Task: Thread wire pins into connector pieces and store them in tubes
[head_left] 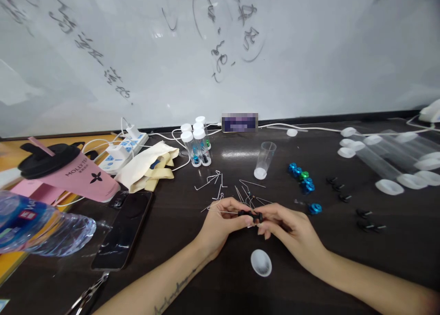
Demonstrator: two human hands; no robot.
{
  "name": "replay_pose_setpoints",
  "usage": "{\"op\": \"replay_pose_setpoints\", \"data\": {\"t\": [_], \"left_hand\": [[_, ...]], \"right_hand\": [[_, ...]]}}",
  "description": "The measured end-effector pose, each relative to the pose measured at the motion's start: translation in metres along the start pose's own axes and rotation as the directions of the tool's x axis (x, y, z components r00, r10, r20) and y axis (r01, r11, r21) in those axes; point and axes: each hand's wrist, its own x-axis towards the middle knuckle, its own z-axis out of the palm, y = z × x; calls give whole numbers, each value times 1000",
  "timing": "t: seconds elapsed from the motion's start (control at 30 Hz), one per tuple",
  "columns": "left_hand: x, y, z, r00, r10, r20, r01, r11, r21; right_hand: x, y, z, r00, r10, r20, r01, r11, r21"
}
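Left hand [220, 221] and right hand [288, 221] both pinched on one black part [255, 217].

The part sits between my fingertips, its long axis running roughly side to side: left end in my left thumb and fingers, right end at my right fingertips, so neither hand is nearer. A white cap [261, 263] lies on the table [220, 287], on my side of the part. Beyond my hands, one see-through tube [266, 157] stands upright, white end down. Farther back and left, four capped tubes [199, 134] stand grouped, with blue, green and black pieces [195, 159] inside. Off right, lying tubes [374, 164]; contents, if any, I cannot tell.
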Motion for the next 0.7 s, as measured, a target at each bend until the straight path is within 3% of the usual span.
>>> {"op": "replay_pose_setpoints", "data": {"t": [0.2,0.7], "left_hand": [[0,-1,-1,1000,-11,8,11,1000,23],[1,-1,1,999,-17,-28,16,999,-28]], "right_hand": [[1,-3,-2,998,-50,-32,48,997,-57],[4,-3,-1,997,-32,-65,29,998,-50]]}}
